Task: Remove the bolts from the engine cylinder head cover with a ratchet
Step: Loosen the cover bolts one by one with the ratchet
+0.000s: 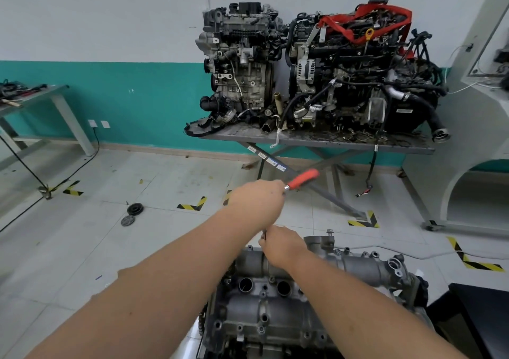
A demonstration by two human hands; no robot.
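Down at six o'clock sits the cylinder head cover (pixel 264 311), a grey casting with two dark round holes on top and small bolts (pixel 271 279) dotted along its flanges, and both forearms reach out over it. The right hand (pixel 282 245) is right at the cover's far edge, fingers curled down around the lower end of the ratchet (pixel 301 179), where a thin dark shaft peeps out at its left side; what the tool tip meets beneath the hand is hidden. Just above, toward twelve o'clock from it, the left hand (pixel 257 200) is closed in a fist round the tool's middle, and the red handle juts out of that fist toward two o'clock, a little blurred. One flanged bolt (pixel 329 232) stands upright on the housing at the cover's far right end, at about one o'clock from the right hand. Out on the tiled floor at nine o'clock lie a black pulley (pixel 135 209) and a flat grey disc (pixel 128 220) just beside it, among yellow-and-black tape corners (pixel 192 205). Farther off at twelve to one o'clock, a folding steel table (pixel 316 141) carries two whole engines side by side against the white and teal wall: a bare grey engine (pixel 239 63) and a hose-covered engine (pixel 358 74) draped with a red strap (pixel 369 16). Far left at ten o'clock, a bench (pixel 41 95) holds a tangle of tools.
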